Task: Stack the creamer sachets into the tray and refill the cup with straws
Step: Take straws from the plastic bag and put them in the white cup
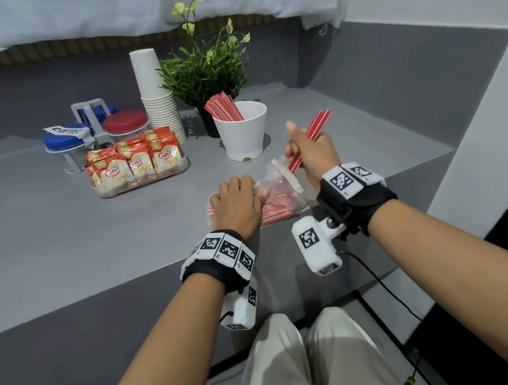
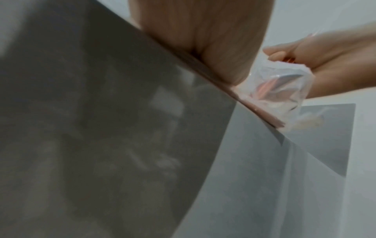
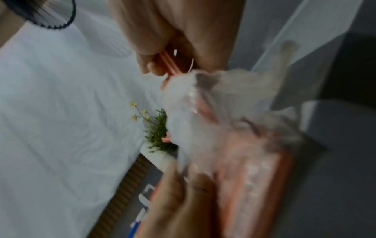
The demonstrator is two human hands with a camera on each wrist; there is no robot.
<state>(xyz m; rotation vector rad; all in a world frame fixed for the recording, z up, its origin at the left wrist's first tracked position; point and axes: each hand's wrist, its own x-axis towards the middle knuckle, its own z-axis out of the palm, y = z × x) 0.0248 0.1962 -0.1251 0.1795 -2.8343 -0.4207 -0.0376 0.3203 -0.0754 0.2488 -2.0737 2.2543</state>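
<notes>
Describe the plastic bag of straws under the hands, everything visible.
The plastic bag is clear, crinkled film, lying flat on the grey counter near its front edge. Red straws show through it, lying lengthwise. Its open mouth lifts toward the right. The left hand presses it down; the right hand grips a bunch of straws half drawn out.

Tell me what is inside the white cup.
The white cup holds a bundle of red straws leaning against its left rim, tops sticking out. Their lower ends and the cup's bottom are hidden by its wall.
</notes>
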